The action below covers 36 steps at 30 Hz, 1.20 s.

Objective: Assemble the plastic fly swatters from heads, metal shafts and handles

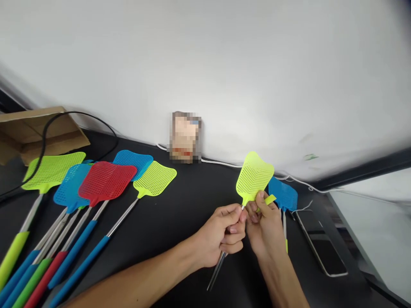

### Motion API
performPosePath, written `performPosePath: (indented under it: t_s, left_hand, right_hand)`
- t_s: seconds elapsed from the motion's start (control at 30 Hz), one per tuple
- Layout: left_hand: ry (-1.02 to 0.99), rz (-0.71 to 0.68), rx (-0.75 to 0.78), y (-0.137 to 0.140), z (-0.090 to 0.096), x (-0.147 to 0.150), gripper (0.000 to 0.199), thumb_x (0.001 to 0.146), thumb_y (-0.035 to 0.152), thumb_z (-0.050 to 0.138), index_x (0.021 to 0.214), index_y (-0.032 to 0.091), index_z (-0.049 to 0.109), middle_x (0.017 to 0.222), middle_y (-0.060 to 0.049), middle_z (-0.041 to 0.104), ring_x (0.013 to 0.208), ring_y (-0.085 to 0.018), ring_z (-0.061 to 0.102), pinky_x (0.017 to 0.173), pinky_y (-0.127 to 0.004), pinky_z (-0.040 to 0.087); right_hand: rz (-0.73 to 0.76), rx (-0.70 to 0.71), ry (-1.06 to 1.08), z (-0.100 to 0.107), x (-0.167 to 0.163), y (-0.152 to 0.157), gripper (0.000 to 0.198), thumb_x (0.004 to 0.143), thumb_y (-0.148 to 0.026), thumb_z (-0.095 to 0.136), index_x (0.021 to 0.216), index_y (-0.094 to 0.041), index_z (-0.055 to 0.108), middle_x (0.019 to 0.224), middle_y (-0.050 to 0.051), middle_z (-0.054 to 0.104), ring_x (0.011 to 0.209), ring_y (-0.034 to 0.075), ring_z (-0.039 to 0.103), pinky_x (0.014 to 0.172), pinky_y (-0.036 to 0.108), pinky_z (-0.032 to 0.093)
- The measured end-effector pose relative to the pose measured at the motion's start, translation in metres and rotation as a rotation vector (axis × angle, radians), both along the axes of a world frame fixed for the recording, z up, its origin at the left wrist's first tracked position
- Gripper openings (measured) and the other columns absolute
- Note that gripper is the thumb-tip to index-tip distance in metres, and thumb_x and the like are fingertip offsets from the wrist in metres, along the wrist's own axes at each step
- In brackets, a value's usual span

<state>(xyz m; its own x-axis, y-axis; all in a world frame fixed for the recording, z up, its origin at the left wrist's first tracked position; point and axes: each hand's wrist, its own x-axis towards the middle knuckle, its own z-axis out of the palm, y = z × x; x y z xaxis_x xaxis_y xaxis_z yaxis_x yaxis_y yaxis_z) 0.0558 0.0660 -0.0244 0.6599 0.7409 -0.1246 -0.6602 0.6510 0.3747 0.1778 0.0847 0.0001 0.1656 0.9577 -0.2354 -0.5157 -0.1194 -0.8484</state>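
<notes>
A yellow-green fly swatter is held up in front of me, its perforated head at the top. My left hand pinches its thin metal shaft just under the head. Thin metal rods stick out below that hand. Close beside it, my right hand is closed on a narrow yellow-green piece with one end showing past the fingers; the rest of it is hidden. Behind the right hand lies a blue fly swatter, partly covered.
Several fly swatters, among them a red one, lie on the black table at left. An open cardboard box and a black cable are behind them. A phone lies at right. A white cable runs along the wall.
</notes>
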Motion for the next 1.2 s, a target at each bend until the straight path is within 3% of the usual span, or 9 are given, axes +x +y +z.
performPosePath:
  t_s: [0.37, 0.47, 0.6, 0.7, 0.93, 1.2]
  left_hand:
    - [-0.104, -0.082, 0.014, 0.002, 0.003, 0.003, 0.028, 0.099, 0.038, 0.057, 0.082, 0.017, 0.050, 0.058, 0.009, 0.031, 0.039, -0.003, 0.010, 0.035, -0.017, 0.009]
    - [-0.116, -0.113, 0.009, 0.000, 0.005, 0.003, 0.029, 0.098, 0.040, 0.057, 0.081, 0.017, 0.049, 0.057, 0.009, 0.031, 0.039, -0.003, 0.009, 0.036, -0.018, 0.008]
    - [-0.121, -0.186, 0.018, -0.004, 0.005, 0.000, 0.031, 0.095, 0.042, 0.063, 0.082, 0.017, 0.050, 0.056, 0.009, 0.033, 0.038, -0.002, 0.012, 0.037, -0.019, 0.007]
    - [-0.141, -0.234, 0.026, -0.004, 0.006, -0.001, 0.032, 0.094, 0.042, 0.063, 0.080, 0.016, 0.050, 0.055, 0.009, 0.032, 0.037, -0.002, 0.012, 0.036, -0.020, 0.006]
    - [-0.027, -0.056, 0.038, -0.002, 0.007, -0.008, 0.027, 0.097, 0.041, 0.059, 0.086, 0.017, 0.052, 0.059, 0.009, 0.030, 0.040, -0.003, 0.010, 0.037, -0.019, 0.006]
    - [0.014, 0.096, 0.003, 0.005, 0.000, -0.015, 0.034, 0.095, 0.041, 0.058, 0.078, 0.022, 0.035, 0.060, 0.008, 0.040, 0.039, -0.003, 0.014, 0.036, -0.018, 0.008]
  right_hand:
    - [-0.084, -0.040, 0.037, 0.004, 0.004, 0.003, 0.048, 0.068, -0.032, 0.091, 0.073, -0.021, 0.045, 0.056, -0.011, 0.036, 0.047, 0.005, 0.026, 0.045, 0.017, 0.034]
    - [-0.003, -0.041, 0.081, 0.004, 0.004, 0.002, 0.047, 0.072, -0.034, 0.089, 0.070, -0.021, 0.043, 0.058, -0.009, 0.035, 0.049, 0.006, 0.028, 0.046, 0.019, 0.035]
    - [0.152, 0.082, 0.177, 0.006, 0.001, 0.001, 0.040, 0.080, -0.031, 0.081, 0.070, -0.020, 0.044, 0.062, -0.008, 0.031, 0.050, 0.007, 0.024, 0.044, 0.020, 0.030]
    - [0.167, 0.131, 0.170, 0.007, 0.001, 0.002, 0.037, 0.082, -0.030, 0.080, 0.072, -0.020, 0.046, 0.064, -0.008, 0.029, 0.050, 0.007, 0.021, 0.044, 0.021, 0.029]
    - [0.010, 0.075, -0.113, -0.005, 0.004, 0.001, 0.046, 0.079, -0.044, 0.083, 0.071, -0.022, 0.044, 0.059, -0.010, 0.031, 0.050, 0.008, 0.028, 0.047, 0.022, 0.031]
    - [0.094, 0.224, -0.287, -0.021, -0.001, -0.009, 0.036, 0.091, -0.043, 0.072, 0.074, -0.020, 0.049, 0.058, -0.009, 0.028, 0.051, 0.007, 0.022, 0.049, 0.024, 0.022]
